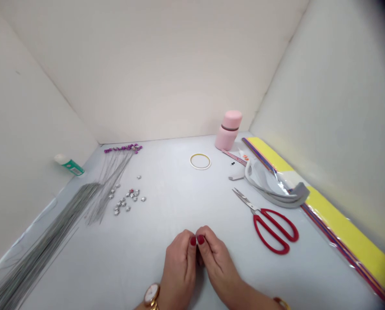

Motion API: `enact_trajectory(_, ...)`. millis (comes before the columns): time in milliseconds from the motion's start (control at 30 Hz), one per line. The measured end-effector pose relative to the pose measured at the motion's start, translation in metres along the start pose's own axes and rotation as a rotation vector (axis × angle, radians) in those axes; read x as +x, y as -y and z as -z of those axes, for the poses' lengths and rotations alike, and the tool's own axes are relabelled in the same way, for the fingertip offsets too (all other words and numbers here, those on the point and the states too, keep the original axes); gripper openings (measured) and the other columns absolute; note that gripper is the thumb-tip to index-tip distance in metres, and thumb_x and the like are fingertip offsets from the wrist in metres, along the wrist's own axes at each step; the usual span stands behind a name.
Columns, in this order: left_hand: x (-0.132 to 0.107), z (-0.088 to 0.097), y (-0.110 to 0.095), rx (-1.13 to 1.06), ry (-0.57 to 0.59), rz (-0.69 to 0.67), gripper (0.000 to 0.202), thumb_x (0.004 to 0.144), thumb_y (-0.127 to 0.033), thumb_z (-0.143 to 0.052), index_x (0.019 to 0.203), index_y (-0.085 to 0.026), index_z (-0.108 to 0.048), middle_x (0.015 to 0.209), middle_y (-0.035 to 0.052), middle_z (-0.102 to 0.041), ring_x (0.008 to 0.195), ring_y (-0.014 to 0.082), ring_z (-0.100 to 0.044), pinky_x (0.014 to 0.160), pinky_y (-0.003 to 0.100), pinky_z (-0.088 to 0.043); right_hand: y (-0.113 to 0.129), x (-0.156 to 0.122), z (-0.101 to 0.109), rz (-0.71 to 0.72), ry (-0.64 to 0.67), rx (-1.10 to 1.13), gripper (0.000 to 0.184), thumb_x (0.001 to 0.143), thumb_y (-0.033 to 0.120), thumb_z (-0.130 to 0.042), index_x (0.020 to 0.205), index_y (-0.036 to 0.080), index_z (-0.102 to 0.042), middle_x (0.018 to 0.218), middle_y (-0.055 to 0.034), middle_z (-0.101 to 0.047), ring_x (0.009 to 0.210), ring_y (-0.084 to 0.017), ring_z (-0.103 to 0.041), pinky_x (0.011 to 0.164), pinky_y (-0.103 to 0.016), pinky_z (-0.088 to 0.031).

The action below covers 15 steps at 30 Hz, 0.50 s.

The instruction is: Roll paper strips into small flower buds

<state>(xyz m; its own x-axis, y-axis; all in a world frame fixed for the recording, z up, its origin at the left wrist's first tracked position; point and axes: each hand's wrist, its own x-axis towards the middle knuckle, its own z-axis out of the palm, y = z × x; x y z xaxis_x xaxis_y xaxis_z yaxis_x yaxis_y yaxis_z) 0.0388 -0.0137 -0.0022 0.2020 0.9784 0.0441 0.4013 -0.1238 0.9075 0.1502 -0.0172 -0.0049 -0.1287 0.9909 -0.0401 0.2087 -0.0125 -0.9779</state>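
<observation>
My left hand (180, 257) and my right hand (215, 258) meet at the table's front middle, thumbs side by side and fingers curled. Between the thumb tips shows a sliver of something small and pale; the fingers hide the rest, so its kind cannot be made out. Small silver star-shaped pieces (123, 204) lie scattered to the left of my hands, one reddish piece (131, 190) among them. Scissors (270, 228) with red handles rest to the right, blades slightly apart and pointing away from me.
Thin grey wires (60, 226) lie at left, some tipped with purple pieces (123, 149). A glue tube (70, 165) leans at the left wall. Behind are a tape ring (200, 161) and pink flask (228, 130). Grey paper strips (273, 193) and yellow sheets (337, 224) lie right.
</observation>
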Motion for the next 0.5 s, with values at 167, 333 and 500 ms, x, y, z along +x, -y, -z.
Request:
enact_trajectory(167, 0.0022, 0.0037, -0.0034, -0.098, 0.0, 0.045, 0.022, 0.09, -0.03, -0.03, 0.073, -0.021, -0.041, 0.059, -0.0039, -0.042, 0.053, 0.0127, -0.042, 0.051, 0.022, -0.034, 0.0023, 0.0013, 0.0028, -0.016, -0.038, 0.003, 0.025, 0.091, 0.035, -0.03, 0.077, 0.02, -0.043, 0.059, 0.0047, -0.039, 0.053, -0.011, -0.038, 0.05, -0.022, -0.032)
enact_trajectory(333, 0.0022, 0.0041, -0.0007, 0.027, -0.019, -0.011, 0.027, 0.09, -0.027, -0.03, 0.066, -0.021, -0.04, 0.058, -0.0032, -0.041, 0.053, 0.0129, -0.042, 0.052, 0.022, -0.034, 0.0038, -0.0008, 0.0026, 0.008, 0.001, -0.03, 0.029, 0.092, 0.035, -0.026, 0.071, 0.02, -0.039, 0.058, 0.005, -0.035, 0.053, -0.011, -0.036, 0.05, -0.022, -0.031)
enact_trajectory(500, 0.0011, 0.0045, 0.0007, -0.015, -0.021, -0.011, 0.028, 0.091, -0.026, -0.025, 0.068, -0.021, -0.041, 0.057, -0.0032, -0.042, 0.052, 0.013, -0.042, 0.051, 0.022, -0.034, 0.0049, -0.0018, 0.0036, 0.015, 0.033, -0.051, 0.031, 0.092, 0.036, -0.024, 0.071, 0.02, -0.039, 0.058, 0.0045, -0.037, 0.054, -0.011, -0.037, 0.052, -0.022, -0.032)
